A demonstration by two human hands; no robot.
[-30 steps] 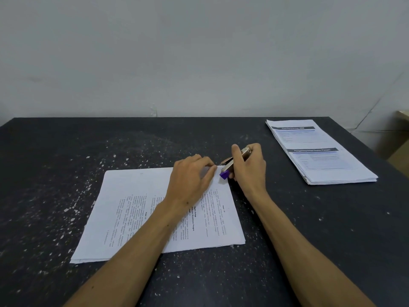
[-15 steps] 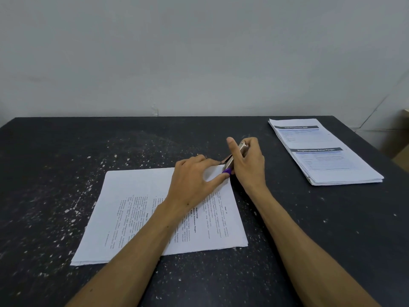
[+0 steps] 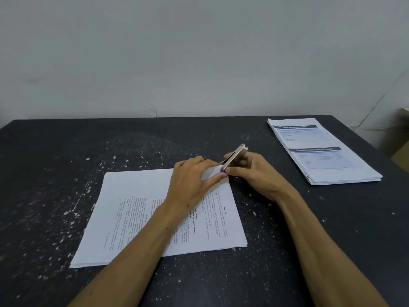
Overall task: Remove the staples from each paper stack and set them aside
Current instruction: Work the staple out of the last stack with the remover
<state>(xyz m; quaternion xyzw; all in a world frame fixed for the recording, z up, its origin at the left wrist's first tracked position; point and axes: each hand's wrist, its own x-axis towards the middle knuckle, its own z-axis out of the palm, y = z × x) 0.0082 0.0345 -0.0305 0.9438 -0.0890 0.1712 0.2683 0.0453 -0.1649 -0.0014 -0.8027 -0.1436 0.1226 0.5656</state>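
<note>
Paper stack (image 3: 141, 209), a thin sheaf of white printed sheets with lines of black text running sideways to the viewer, lay at the centre of the frame on a dark table (image 3: 309, 251) flecked with pale spots. Its edges were slightly uneven, with lower sheets showing along the bottom left corner. The left hand (image 3: 190, 185) pressed flat on the upper right part of the sheaf, fingers extended toward the corner and holding the paper down. The right hand (image 3: 254, 173), just right of that corner, gripped a slim metal staple remover (image 3: 232, 158) with a purple tip, its fingers and thumb curled round the tool. The tool stood tilted, its purple end meeting the sheaf's upper right corner beside the left fingertips and its metal end pointing up and to the right. Whether a staple sat under the tip could not be made out. At the upper right of the frame, well apart from the hands, a second, thicker paper pile (image 3: 327, 151) rested near the table's edge, its top sheet bearing dark header bars and blue-tinted print. A plain pale wall (image 3: 199, 52) filled the upper half.
</note>
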